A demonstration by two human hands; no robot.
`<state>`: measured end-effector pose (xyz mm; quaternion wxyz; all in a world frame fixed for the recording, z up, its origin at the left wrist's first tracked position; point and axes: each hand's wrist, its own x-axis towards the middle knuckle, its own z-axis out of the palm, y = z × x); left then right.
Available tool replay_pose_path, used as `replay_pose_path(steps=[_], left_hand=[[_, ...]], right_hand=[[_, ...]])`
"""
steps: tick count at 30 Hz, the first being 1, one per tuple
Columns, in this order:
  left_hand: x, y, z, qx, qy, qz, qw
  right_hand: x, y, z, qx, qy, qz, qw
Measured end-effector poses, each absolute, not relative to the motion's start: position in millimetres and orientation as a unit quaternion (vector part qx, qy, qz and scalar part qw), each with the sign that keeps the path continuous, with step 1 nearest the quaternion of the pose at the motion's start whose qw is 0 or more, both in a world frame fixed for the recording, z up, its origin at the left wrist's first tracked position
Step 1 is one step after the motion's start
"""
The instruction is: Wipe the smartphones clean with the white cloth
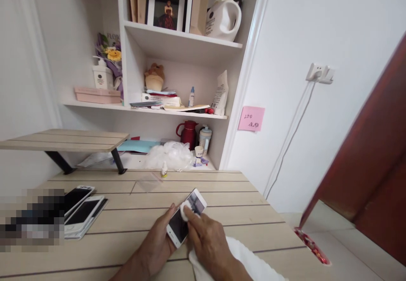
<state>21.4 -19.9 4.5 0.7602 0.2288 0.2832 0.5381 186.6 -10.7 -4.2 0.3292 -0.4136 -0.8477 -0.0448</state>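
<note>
My left hand (155, 245) cradles a white smartphone (187, 217) tilted above the striped wooden desk (222, 213). My right hand (206, 238) pinches a small white cotton pad (184, 211) against the phone's dark screen. A white cloth (234, 260) lies under my right wrist. Two more smartphones, one dark-screened (76, 198) and one white (82, 213), lie stacked at the desk's left side, partly hidden by a blurred patch.
A clear plastic film (147, 182) and a small dropper bottle (164, 170) lie beyond my hands. A wooden riser shelf (63, 140) stands at the left, white shelves hold assorted items ahead, and a dark red door (364, 154) stands at the right.
</note>
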Motion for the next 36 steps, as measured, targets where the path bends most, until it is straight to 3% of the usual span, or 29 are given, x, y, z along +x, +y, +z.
replay_pose_path(steps=[3,9,15,21,27,36], left_hand=[[21,-19,6,0.227,0.274,0.535,0.766],[24,-22,6,0.239,0.265,0.523,0.774],[22,-24,14,0.205,0.259,0.517,0.790],[25,-27,18,0.188,0.281,0.524,0.782],[23,-24,15,0.202,0.279,0.520,0.782],[24,-21,2,0.251,0.276,0.512,0.774]], right_hand=[[178,-20,-4,-0.365,-0.886,-0.046,0.281],[181,-14,-8,-0.445,-0.819,-0.060,0.359],[166,-29,-2,-0.356,-0.900,-0.075,0.239],[170,-26,-6,-0.430,-0.851,-0.102,0.284],[159,-37,-2,-0.346,-0.907,-0.099,0.218],[192,-3,-7,-0.486,-0.795,-0.091,0.351]])
